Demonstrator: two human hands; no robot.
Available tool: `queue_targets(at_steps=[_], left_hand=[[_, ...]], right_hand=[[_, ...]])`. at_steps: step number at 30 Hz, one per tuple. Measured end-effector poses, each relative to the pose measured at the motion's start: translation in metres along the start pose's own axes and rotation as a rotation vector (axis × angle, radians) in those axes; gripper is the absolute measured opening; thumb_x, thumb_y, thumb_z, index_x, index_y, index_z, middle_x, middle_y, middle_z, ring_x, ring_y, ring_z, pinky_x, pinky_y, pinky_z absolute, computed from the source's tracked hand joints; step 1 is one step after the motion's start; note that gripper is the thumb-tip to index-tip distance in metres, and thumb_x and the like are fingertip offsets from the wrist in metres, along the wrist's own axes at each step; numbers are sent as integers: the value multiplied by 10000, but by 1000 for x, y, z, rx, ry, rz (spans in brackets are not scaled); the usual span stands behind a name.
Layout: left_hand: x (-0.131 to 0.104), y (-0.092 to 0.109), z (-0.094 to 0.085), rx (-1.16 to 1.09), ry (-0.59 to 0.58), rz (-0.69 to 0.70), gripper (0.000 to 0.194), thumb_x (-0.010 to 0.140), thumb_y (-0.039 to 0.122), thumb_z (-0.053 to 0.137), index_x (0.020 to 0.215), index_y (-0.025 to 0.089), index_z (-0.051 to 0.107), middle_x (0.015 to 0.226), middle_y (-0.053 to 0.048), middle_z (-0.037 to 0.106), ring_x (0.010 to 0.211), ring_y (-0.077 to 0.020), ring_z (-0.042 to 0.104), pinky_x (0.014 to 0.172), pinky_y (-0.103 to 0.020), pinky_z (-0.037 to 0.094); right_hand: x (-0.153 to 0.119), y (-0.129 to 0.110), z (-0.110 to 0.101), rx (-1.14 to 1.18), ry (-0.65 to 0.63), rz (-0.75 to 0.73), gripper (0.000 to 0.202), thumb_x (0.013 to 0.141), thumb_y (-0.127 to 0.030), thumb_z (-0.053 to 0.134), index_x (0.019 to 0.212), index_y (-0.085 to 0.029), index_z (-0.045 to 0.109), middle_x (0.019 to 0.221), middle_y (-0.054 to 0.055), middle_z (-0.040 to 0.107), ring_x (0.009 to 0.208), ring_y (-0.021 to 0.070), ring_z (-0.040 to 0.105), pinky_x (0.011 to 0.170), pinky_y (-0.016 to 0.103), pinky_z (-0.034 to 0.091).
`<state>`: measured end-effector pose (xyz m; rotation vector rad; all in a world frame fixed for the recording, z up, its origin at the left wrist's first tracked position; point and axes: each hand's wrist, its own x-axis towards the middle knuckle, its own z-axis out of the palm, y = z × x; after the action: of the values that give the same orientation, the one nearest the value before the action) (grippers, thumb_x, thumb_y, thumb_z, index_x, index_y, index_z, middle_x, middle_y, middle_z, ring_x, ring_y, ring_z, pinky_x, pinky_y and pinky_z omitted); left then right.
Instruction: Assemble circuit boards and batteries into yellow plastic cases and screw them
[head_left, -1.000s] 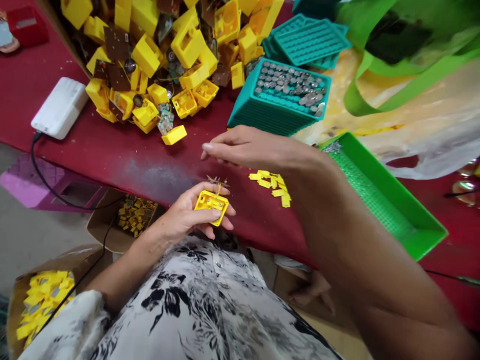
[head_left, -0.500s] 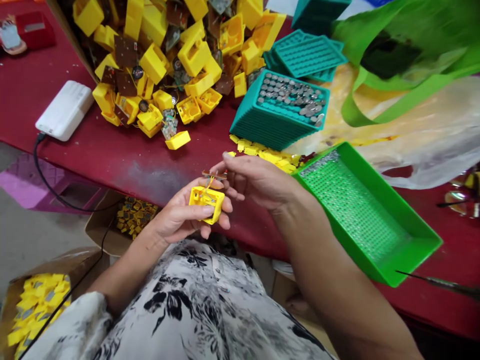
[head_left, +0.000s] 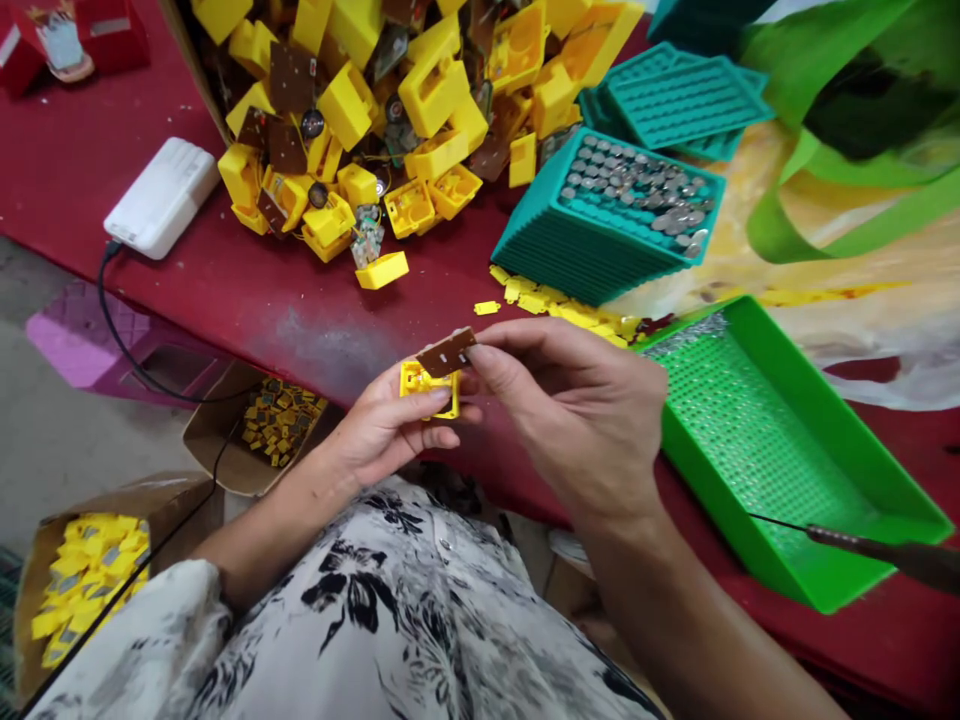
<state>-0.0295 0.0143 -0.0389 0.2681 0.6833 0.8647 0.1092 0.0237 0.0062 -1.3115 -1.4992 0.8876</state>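
My left hand [head_left: 390, 425] is closed around a small yellow plastic casing [head_left: 410, 378], its open side facing up and the thumb laid across it. A brown circuit board [head_left: 448, 353] is pinched by one edge between the thumb and fingers of my right hand [head_left: 577, 400]. The board is tilted just above the casing and covers part of its far side. Whether the two touch, I cannot tell. Beyond my right hand, small flat yellow pieces [head_left: 536, 298] lie on the red table.
A heap of yellow casings [head_left: 349, 105] with boards fills the back. Stacked teal trays [head_left: 555, 235] hold coin-like silver discs. At right are a green basket [head_left: 817, 400] and a screwdriver [head_left: 862, 543]. A white power bank [head_left: 161, 200] with a cable lies left. Boxes of yellow parts [head_left: 90, 580] stand below.
My right hand has taken hold of the brown board's edge and turned its flat face toward me. The view has shifted, so the table things appear further right.
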Motion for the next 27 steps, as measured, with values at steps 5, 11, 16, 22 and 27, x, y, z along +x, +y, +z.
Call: queue_targets(at_steps=[5, 11, 16, 22, 27], left_hand=[[-2, 1, 1, 43, -17, 19, 327, 772, 119, 736, 1074, 154, 615, 963, -67, 737, 710, -141, 721, 510, -174, 546], [-6, 4, 2, 52, -71, -44, 376, 745, 131, 779, 1069, 169, 593, 878, -27, 733, 691, -151, 735, 479, -175, 566], [-9, 5, -1, -2, -163, -88, 347, 742, 158, 803, 1042, 136, 632, 884, -39, 728, 686, -145, 737, 474, -162, 567], [-11, 8, -7, -58, -240, -102, 379, 731, 165, 823, 1050, 164, 618, 893, -36, 732, 713, -156, 747, 461, -150, 541], [-12, 11, -8, -32, -244, -104, 409, 715, 184, 842, 1050, 167, 609, 883, -39, 736, 698, -162, 747, 456, -157, 542]], right_hand=[[2, 7, -2, -84, 75, -71, 29, 860, -213, 645, 839, -194, 654, 751, -5, 680, 606, 99, 619, 527, 215, 502], [17, 16, -7, -34, 8, 29, 114, 800, -192, 574, 908, -194, 610, 644, -24, 583, 479, 82, 453, 423, 220, 310], [33, 20, -22, 256, -362, 314, 174, 814, -295, 614, 910, -166, 680, 707, 15, 655, 530, 101, 568, 480, 230, 441], [37, 28, -20, 247, -409, 78, 195, 804, -267, 740, 982, -189, 733, 860, 31, 705, 749, 122, 651, 705, 275, 560], [31, 29, -7, -7, -173, -295, 82, 842, -181, 666, 896, -205, 724, 967, 45, 693, 901, 154, 663, 754, 290, 552]])
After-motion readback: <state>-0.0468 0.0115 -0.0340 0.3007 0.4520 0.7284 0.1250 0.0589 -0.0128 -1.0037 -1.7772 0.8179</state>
